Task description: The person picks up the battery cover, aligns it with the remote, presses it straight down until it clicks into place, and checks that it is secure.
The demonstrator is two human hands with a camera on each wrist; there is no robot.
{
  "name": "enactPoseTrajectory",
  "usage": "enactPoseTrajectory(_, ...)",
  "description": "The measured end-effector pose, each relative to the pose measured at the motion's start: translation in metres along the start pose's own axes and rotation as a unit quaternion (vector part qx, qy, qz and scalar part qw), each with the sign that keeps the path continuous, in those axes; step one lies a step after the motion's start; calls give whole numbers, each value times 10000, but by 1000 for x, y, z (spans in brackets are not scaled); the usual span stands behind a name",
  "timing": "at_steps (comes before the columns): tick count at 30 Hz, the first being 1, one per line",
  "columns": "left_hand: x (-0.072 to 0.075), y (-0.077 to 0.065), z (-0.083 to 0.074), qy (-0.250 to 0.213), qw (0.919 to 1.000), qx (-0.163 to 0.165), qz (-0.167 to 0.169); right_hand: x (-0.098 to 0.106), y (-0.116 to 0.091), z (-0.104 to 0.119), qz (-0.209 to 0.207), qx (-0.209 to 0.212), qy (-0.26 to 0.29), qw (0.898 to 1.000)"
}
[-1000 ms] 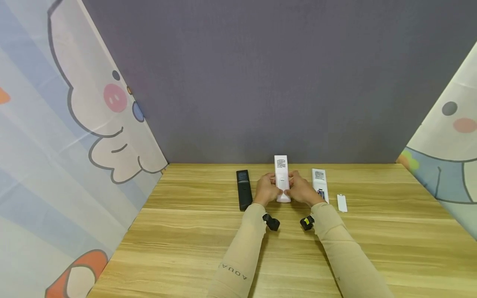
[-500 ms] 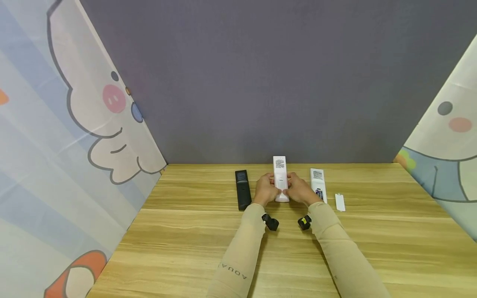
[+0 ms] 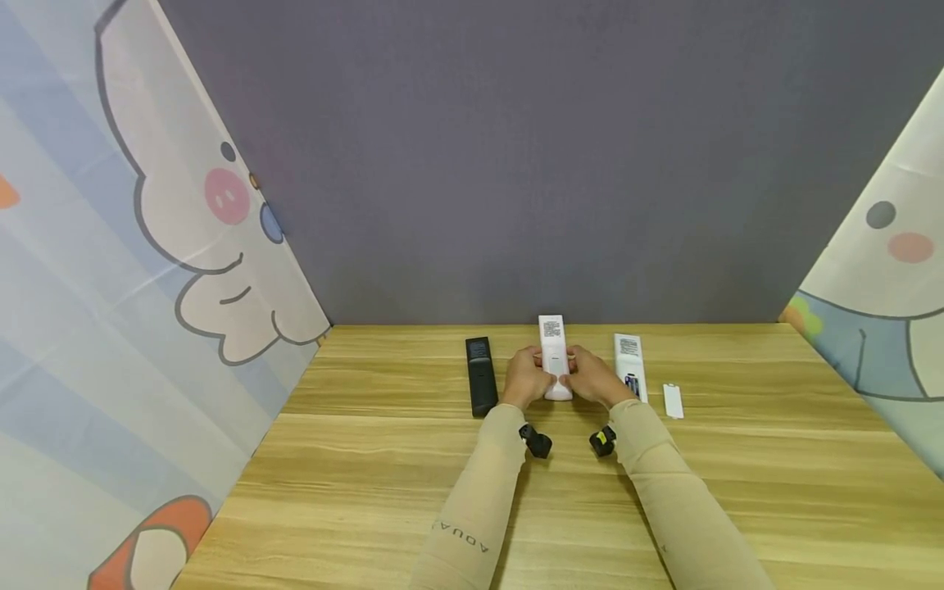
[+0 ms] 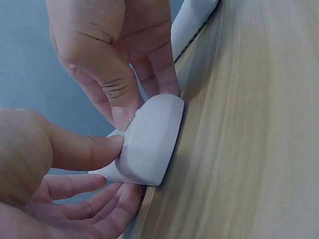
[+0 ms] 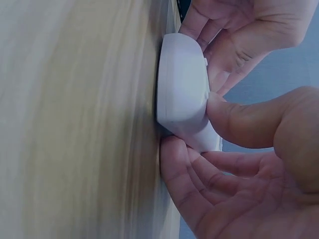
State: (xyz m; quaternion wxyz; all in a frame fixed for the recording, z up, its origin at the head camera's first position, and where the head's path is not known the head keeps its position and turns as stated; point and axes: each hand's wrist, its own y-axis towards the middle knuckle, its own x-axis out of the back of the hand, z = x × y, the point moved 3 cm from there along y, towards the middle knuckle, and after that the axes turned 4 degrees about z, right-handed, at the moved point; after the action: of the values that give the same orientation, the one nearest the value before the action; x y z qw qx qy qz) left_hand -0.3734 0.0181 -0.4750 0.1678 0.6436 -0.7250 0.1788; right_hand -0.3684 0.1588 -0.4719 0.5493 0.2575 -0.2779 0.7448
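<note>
A white remote control (image 3: 555, 352) lies back side up between both hands, its printed label at the far end. My left hand (image 3: 526, 377) grips its left side, thumb on the back face and fingers along the edge. On the opposite side my right hand (image 3: 593, 377) grips it the same way. In the left wrist view both thumbs press near the rounded near end of the white remote (image 4: 155, 137), close over the wood. The right wrist view shows that end of the remote (image 5: 180, 84) with the fingertips under its side edge.
A black remote (image 3: 483, 377) lies face down to the left. Right of the hands is another white remote (image 3: 629, 352), its battery bay uncovered and batteries showing. Beside it lies a small white battery cover (image 3: 673, 401). A dark grey panel (image 3: 487, 164) rises behind the wooden table (image 3: 354, 492).
The far end of the held remote has dropped slightly toward the table. Both hands keep their grip in nearly the same place, and the head view has shifted a little.
</note>
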Motion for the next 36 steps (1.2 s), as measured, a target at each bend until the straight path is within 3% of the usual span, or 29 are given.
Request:
enactPoseTrajectory(8, -1, 0, 1, 10, 10000, -73, 50, -2, -1, 1, 0, 91, -14, 10000)
enactPoseTrajectory(26, -3, -2, -1, 713, 9964, -464, 40, -3, -2, -1, -143, 268, -278, 9992)
enactPoseTrajectory(36, -4, -4, -4, 834, 9943, -646, 135, -2, -3, 2, -131, 489, -505, 9974)
